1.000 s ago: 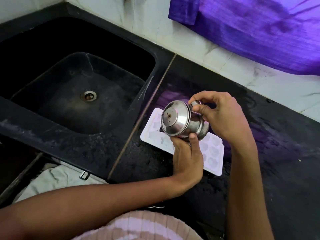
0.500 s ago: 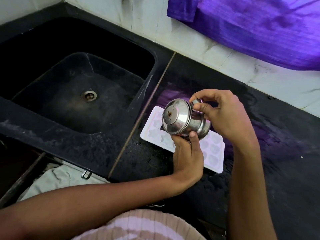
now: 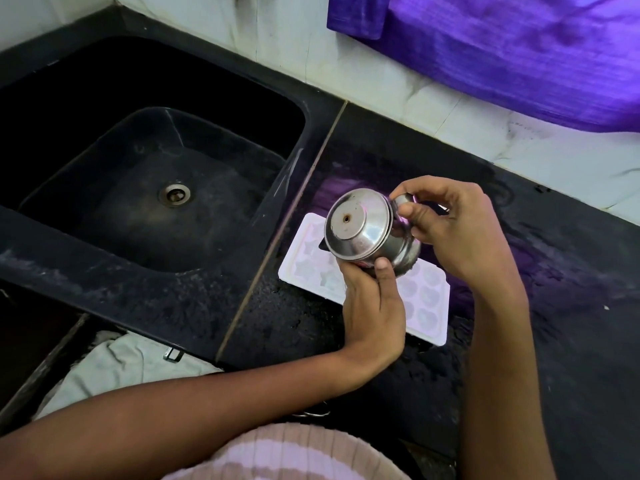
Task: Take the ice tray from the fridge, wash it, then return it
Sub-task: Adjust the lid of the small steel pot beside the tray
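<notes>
A white ice tray (image 3: 427,301) with star and heart shaped cells lies flat on the black counter (image 3: 571,306), just right of the sink. Above it I hold a small steel pot (image 3: 360,230) tipped on its side, its base facing me. My left hand (image 3: 375,306) grips the pot from below, thumb on its side. My right hand (image 3: 457,226) pinches the pot's rim or handle at the upper right. The hands and pot cover the tray's middle.
A black sink (image 3: 145,188) with a round drain (image 3: 175,194) fills the left. A purple cloth (image 3: 519,53) hangs on the white tiled wall behind. A pale cloth (image 3: 114,368) lies below the counter's front edge.
The pot and both hands have hardly moved; the view has shifted slightly. The tray lies where it was.
</notes>
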Demonstrator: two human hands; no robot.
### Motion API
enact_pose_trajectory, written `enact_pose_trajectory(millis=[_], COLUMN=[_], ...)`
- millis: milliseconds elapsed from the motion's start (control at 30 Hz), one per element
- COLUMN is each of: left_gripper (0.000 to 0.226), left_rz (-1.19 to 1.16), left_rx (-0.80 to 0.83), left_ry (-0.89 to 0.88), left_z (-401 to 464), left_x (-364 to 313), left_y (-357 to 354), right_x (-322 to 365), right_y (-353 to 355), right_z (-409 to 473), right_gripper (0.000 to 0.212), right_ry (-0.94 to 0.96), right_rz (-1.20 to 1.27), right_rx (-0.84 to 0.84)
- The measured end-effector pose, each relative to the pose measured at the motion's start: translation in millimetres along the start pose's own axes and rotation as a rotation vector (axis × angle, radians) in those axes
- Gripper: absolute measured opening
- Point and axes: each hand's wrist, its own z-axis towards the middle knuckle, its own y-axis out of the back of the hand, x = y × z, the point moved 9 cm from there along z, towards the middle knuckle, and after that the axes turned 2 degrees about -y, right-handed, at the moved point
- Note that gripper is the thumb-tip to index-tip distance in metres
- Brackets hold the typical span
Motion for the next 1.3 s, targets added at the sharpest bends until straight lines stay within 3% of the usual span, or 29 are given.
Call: enact_pose_trajectory(millis=[367,500,667,933,1300], left_gripper=[0.058,0.075,0.078,0.064,0.067], left_rz=[-0.095,-0.132,-0.145,-0.127,0.003], left_rx=[-0.017,-0.032,-0.043,-0.059,-0.038], left_ry=[0.003,-0.044,-0.094,-0.135,-0.062], left_z=[9.5,22.7,48.1,121.1,229.9], left_x=[-8.7,-19.6,-35.7,-51.7,-36.2], left_y=[7.7,12.8,16.0,16.6,-1.8], right_x=[-18.0,-25.3,-38.3,-73.3,-136.7], right_y=[6.5,12.6,17.0,1.6,-30.5], right_z=[-0.2,2.5,14.9,66.9,154.4], right_gripper=[0.023,0.021,0.019,0.033,0.041], right_ry=[-0.061,-0.078,-0.092,-0.178,-0.292], right_rz=[0.217,0.350,0.503,0.678,0.794], right_rx=[-0.084,-0.155,-0.249,-0.339,-0.415])
